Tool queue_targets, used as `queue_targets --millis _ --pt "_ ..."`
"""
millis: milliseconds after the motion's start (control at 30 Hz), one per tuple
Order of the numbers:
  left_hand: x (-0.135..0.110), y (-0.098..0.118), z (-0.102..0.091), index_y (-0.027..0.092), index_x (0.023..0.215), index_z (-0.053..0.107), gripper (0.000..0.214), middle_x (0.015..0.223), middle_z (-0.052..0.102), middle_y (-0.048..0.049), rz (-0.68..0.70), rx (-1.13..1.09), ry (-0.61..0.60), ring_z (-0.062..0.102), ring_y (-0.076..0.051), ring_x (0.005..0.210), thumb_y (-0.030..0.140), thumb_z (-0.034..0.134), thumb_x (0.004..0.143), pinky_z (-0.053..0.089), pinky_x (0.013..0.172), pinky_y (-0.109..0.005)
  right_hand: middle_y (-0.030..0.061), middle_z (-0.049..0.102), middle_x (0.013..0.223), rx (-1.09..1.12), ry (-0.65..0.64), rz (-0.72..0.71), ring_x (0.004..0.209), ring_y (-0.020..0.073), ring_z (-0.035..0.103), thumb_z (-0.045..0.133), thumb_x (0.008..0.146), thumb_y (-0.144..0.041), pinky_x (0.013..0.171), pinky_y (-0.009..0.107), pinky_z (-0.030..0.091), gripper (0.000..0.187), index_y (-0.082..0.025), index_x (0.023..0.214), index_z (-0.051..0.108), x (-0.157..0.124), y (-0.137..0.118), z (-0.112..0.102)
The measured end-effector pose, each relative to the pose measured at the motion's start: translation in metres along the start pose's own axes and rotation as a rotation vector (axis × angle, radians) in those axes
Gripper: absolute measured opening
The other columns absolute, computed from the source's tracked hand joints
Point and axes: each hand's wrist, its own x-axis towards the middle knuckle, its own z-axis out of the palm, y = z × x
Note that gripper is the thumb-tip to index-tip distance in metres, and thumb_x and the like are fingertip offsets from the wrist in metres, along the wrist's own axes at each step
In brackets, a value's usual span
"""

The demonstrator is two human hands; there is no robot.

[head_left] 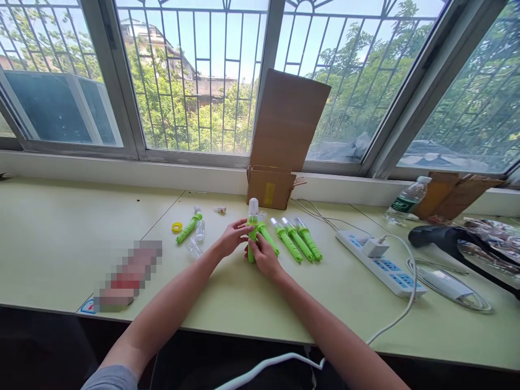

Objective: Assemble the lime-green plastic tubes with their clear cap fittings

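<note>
Both my hands hold one green stick-shaped toy with a clear cap point(252, 215), standing upright on the pale green table point(60, 244). My left hand point(233, 236) pinches its upper green part just below the cap. My right hand point(264, 255) wraps the lower shaft. Right beside it lies another green stick point(268, 239), and three more point(298, 240) lie in a row further right. To the left lie one green stick point(188, 228), clear caps point(196, 238) and a yellow ring point(176, 227).
An open cardboard box point(271, 187) stands behind my hands at the window sill. A white power strip point(382, 265) with cables lies to the right, then a water bottle point(407, 200), a black object point(447, 238) and more cardboard point(455, 192). A pixelated patch point(128, 276) sits at the front left.
</note>
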Motion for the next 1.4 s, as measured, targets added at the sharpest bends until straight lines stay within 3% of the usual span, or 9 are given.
queue_targets --millis 367,767,1033,1200,1400 --pt "0.001 -0.002 -0.003 0.016 0.106 0.066 0.041 0.09 0.066 -0.0068 -0.013 -0.018 -0.045 0.061 -0.015 0.074 0.027 0.077 0.068 0.044 0.06 -0.024 0.0006 0.061 0.071 -0.179 0.036 -0.034 0.058 0.0155 0.061 0.05 0.087 -0.053 0.057 0.028 0.051 0.039 -0.02 0.106 0.056 0.0 -0.002 -0.003" --pt "0.0 -0.003 -0.002 0.015 0.105 0.066 0.041 0.09 0.066 -0.0068 -0.016 -0.015 -0.035 0.06 -0.015 0.075 0.025 0.076 0.067 0.043 0.061 -0.024 0.001 0.063 0.069 -0.268 0.053 -0.057 0.056 0.0166 0.062 0.05 0.087 -0.05 0.055 0.028 0.047 0.033 -0.021 0.101 0.058 -0.002 -0.007 -0.004" --pt "0.0 -0.004 0.004 0.015 0.098 0.067 0.033 0.091 0.065 -0.0059 -0.001 -0.047 -0.037 0.059 -0.015 0.079 0.019 0.07 0.066 0.043 0.066 -0.024 -0.0009 0.056 0.06 -0.443 0.16 -0.107 0.053 0.0167 0.051 0.053 0.085 -0.05 0.054 0.028 0.04 0.033 -0.023 0.1 0.066 0.0 -0.005 -0.007" --pt "0.0 -0.004 0.007 0.016 0.108 0.066 0.04 0.092 0.066 -0.0063 -0.025 -0.073 -0.039 0.059 -0.014 0.079 0.017 0.066 0.067 0.043 0.066 -0.023 -0.0001 0.057 0.06 -0.523 0.219 -0.109 0.052 0.016 0.047 0.055 0.083 -0.048 0.053 0.027 0.037 0.032 -0.024 0.099 0.069 0.0 -0.004 -0.009" --pt "0.0 -0.004 0.006 0.018 0.116 0.063 0.048 0.095 0.067 -0.0071 -0.039 -0.09 -0.037 0.061 -0.016 0.082 0.017 0.063 0.068 0.044 0.067 -0.024 0.0036 0.062 0.066 -0.632 0.27 -0.105 0.057 0.0189 0.052 0.055 0.083 -0.05 0.053 0.028 0.037 0.035 -0.023 0.098 0.07 -0.001 -0.007 -0.009"
